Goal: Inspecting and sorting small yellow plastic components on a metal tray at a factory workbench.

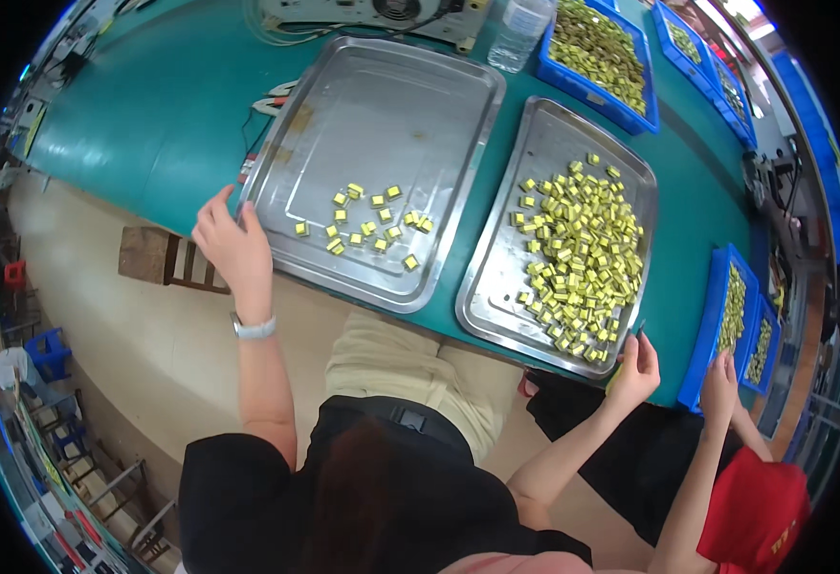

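My left hand (233, 244), with a pale watch on its wrist, is at the left edge of a large metal tray (363, 115). Its thumb stands apart from the curled fingers, and nothing shows between them. Several small yellow block-shaped components (369, 229) lie scattered in that tray. My right hand (638, 373) is closed at the near right corner of a second metal tray (559, 129). A thin dark tip and a bit of yellow-green show at its fingers; what it holds is too small to tell. A heap of the same yellow components (583, 253) fills much of the second tray.
Behind the trays are a clear plastic bottle (521, 33), a blue bin of components (597, 98) and a metal-cased device (382, 11) with cables. Clips (275, 99) lie beside the left tray. At right, a co-worker's hand (719, 387) reaches to another blue bin (699, 354).
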Tool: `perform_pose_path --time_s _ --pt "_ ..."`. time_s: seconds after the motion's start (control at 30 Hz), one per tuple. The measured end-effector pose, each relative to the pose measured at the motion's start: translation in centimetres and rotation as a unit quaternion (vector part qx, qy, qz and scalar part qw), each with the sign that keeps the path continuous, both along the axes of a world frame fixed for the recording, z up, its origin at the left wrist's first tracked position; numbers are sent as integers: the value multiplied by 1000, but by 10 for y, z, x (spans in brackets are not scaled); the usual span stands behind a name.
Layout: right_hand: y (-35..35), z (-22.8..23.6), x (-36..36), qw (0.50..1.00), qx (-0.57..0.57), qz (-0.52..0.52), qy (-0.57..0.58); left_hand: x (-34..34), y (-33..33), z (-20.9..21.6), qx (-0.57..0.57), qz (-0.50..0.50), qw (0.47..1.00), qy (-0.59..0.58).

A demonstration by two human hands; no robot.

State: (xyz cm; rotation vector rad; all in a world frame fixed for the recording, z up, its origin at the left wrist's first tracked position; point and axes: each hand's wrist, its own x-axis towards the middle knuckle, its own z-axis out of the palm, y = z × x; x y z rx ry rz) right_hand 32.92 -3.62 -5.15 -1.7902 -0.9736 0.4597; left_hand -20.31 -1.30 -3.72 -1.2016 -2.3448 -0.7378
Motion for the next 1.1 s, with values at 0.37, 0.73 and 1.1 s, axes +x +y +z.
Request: perform_pose_path --time_s 0.37,0.73,1.1 --pt "1 1 5 990 33 3 139 196 6 9 -76 -513 819 -245" --pt "0 3 7 972 54 19 230 217 33 -10 -169 -469 863 -77" --pt "1 12 0 974 40 5 221 220 31 3 -204 -454 864 -75"
